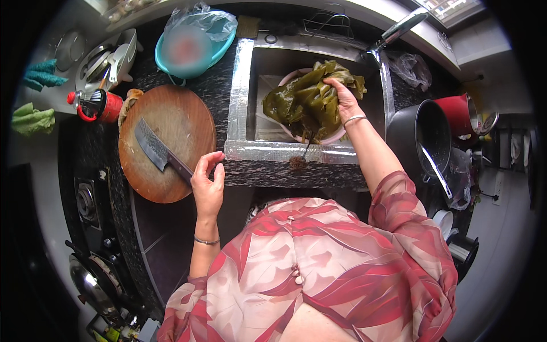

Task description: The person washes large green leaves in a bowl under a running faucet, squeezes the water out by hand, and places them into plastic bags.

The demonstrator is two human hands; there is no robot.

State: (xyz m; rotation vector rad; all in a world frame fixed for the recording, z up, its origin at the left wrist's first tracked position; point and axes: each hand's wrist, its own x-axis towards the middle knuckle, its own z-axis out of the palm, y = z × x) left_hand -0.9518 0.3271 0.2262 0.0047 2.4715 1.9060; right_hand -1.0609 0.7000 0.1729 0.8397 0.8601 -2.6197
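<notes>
A large bunch of wet, green-brown kelp is held in my right hand over a pale pink basin inside the sink. Part of the basin is hidden under the leaves. My left hand is raised with fingers curled apart, holding nothing, near the handle end of a cleaver-like kitchen knife. That knife lies on a round wooden cutting board left of the sink. Whether the left hand touches the handle cannot be told. A small brown clump sits at the sink's front edge.
Behind the board stands a turquoise basin with a plastic bag. The faucet is at the sink's back right corner. A dark pot with a utensil stands right of the sink. A gas burner lies at the left.
</notes>
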